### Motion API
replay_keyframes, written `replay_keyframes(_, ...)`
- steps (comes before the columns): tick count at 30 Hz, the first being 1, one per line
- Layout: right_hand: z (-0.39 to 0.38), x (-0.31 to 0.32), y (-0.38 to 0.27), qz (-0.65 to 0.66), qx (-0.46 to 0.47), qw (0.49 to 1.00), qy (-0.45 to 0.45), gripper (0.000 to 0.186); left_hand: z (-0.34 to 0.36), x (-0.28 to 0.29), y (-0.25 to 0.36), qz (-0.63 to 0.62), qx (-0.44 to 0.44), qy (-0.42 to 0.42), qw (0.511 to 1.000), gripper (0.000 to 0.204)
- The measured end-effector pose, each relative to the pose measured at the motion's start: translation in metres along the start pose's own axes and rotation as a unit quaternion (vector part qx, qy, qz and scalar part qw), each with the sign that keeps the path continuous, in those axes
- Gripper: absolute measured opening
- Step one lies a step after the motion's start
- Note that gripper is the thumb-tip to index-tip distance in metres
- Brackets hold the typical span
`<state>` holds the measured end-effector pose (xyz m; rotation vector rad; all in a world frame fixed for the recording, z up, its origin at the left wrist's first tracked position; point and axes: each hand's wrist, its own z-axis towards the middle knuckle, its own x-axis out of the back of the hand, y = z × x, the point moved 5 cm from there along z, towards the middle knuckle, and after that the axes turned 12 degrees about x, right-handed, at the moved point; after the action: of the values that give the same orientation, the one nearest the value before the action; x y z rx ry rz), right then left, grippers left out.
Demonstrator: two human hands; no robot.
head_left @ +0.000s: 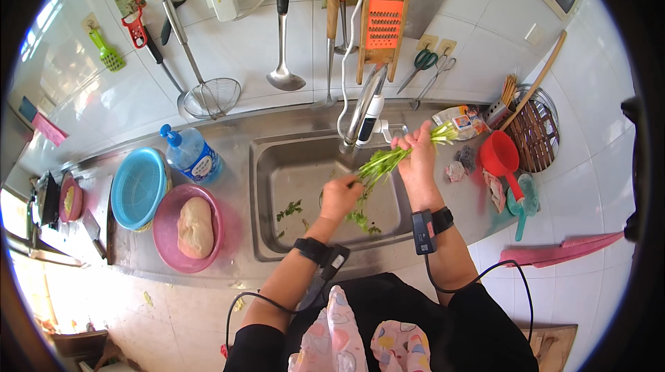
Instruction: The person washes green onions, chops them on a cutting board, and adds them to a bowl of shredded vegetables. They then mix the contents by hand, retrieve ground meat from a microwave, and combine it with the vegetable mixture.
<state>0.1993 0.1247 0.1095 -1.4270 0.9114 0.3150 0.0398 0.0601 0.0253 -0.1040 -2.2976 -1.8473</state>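
Observation:
A bunch of leafy greens (383,162) with pale green stems is held slantwise over the sink (298,164). My right hand (417,158) is closed around the stems, and their cut ends stick out past it to the upper right. At the bunch's lower left side, my left hand (339,197) has its fingers curled in and closed on the greens; the fingertips are partly hidden. Some leaves hang below the bunch. Loose leaves (289,210) lie on the sink bottom. The faucet (367,105) stands just behind the bunch.
Left of the sink are a pink basin (164,233) holding pale dough (195,228), a blue basket (138,188) and a blue pump bottle (192,155). On the right lie a red ladle (500,154) and a green scoop (524,199). Utensils, including a strainer (211,98), hang on the wall.

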Motion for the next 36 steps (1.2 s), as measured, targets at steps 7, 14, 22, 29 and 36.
replay_keyframes(7,0.013,-0.003,-0.019,0.041,0.064,0.997,-0.005,0.039,-0.011,0.023,-0.042,-0.202,0.147,-0.109,0.962,0.019)
replay_keyframes(14,0.009,-0.003,-0.003,0.042,0.049,0.998,-0.028,0.039,-0.021,-0.011,-0.029,0.043,0.026,-0.136,0.989,0.025)
replay_keyframes(22,0.007,0.000,-0.007,0.040,0.026,0.999,-0.014,0.038,-0.021,0.000,-0.041,0.077,-0.043,-0.048,0.995,0.019)
replay_keyframes(29,0.019,0.003,-0.022,0.082,0.066,0.994,0.011,0.040,-0.022,0.036,-0.090,-0.311,0.299,-0.021,0.902,0.012)
replay_keyframes(36,0.021,0.003,-0.014,0.075,0.057,0.996,-0.005,0.040,-0.038,-0.017,-0.037,-0.276,0.241,-0.255,0.895,0.018)
